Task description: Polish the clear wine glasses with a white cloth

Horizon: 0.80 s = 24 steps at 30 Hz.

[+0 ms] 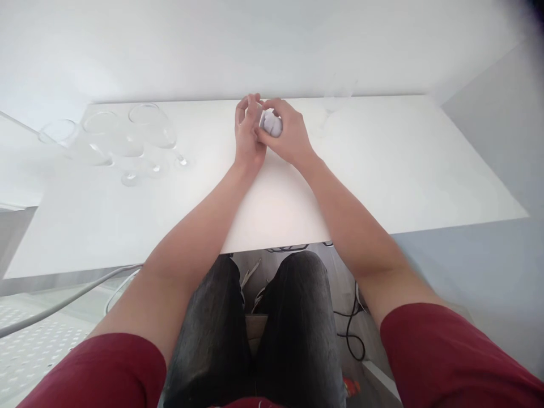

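Near the far edge of the white table, my two hands meet. Between the thumb and fingers of my right hand is a crumpled white cloth. My left hand is closed with its fingers curled, right up against the cloth. A pale, partly see-through edge shows at its palm, but I cannot make out what it holds. To the left stand several clear stemmed wine glasses, apart from both hands.
The white table backs onto a pale wall. Behind my right hand is a faint clear shape, perhaps another glass. A grey cable crosses at the lower left. Below the front edge are my knees and a black cord on the floor.
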### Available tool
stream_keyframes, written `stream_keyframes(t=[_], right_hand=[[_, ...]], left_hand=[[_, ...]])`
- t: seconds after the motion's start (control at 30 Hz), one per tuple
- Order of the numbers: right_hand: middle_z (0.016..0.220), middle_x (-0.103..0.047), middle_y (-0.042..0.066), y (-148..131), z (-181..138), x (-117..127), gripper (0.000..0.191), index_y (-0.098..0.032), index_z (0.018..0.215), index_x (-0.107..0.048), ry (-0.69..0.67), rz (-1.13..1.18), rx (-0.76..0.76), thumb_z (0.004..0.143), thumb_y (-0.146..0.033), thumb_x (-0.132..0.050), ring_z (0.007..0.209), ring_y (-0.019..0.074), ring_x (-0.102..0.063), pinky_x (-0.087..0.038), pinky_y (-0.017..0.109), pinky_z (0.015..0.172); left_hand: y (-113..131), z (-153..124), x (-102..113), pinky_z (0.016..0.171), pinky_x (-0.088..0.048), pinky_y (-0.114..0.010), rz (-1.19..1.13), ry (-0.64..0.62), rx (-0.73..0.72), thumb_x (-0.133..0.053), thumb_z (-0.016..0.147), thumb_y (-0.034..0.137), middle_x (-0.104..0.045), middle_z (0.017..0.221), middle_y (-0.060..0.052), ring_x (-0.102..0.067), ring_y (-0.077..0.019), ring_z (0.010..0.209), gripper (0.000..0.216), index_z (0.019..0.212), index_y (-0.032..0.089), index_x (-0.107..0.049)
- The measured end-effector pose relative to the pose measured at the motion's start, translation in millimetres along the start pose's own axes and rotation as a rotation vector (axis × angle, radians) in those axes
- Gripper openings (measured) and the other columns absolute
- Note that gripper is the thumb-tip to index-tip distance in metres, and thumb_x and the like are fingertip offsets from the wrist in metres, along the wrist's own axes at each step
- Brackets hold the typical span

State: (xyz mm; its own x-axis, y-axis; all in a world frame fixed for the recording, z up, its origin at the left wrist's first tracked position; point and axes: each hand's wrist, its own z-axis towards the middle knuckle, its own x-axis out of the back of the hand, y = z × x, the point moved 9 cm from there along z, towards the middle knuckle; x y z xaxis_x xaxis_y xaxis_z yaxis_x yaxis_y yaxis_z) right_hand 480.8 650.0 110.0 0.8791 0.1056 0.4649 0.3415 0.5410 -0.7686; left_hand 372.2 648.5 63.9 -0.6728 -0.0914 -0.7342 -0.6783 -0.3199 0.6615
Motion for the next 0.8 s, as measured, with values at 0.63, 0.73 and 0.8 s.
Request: stream_keyframes(t=[0.63,0.73,0.8], right_hand=[[0.110,-0.076,0.007,-17.8,-5.8,8.4,0.061,-0.037,0.148,-0.061,0.130,-0.436,0.023,0.088,-0.038,-0.070,0.094,0.0343,-0.072,-0.059,0.045,0.081],[0.105,-0.077,0.004,-16.0,-7.6,15.2,0.061,-0.034,0.146,-0.062,0.196,-0.344,-0.014,0.086,-0.042,-0.071,0.091,0.0315,-0.074,-0.060,0.042,0.080],[0.101,-0.077,0.003,-8.9,-8.8,22.6,0.063,-0.031,0.146,-0.061,0.268,-0.262,-0.063,0.086,-0.046,-0.071,0.088,0.0289,-0.074,-0.060,0.039,0.080]], left_hand=[[18.9,-13.2,-20.7,0.104,-0.057,-0.030,-0.098,-0.087,-0.049,-0.062,0.099,0.053,-0.064,0.140,-0.005,-0.056,-0.0233,0.141,0.027,0.107,0.032,-0.077],[12.3,-9.1,-7.7,0.101,-0.058,-0.031,-0.142,0.000,-0.002,-0.052,0.103,0.058,-0.064,0.138,-0.005,-0.057,-0.0212,0.138,0.034,0.111,0.034,-0.075],[6.5,-4.6,6.7,0.096,-0.058,-0.028,-0.153,0.089,0.012,-0.049,0.105,0.059,-0.066,0.127,-0.006,-0.061,-0.0188,0.128,0.039,0.107,0.031,-0.075]])
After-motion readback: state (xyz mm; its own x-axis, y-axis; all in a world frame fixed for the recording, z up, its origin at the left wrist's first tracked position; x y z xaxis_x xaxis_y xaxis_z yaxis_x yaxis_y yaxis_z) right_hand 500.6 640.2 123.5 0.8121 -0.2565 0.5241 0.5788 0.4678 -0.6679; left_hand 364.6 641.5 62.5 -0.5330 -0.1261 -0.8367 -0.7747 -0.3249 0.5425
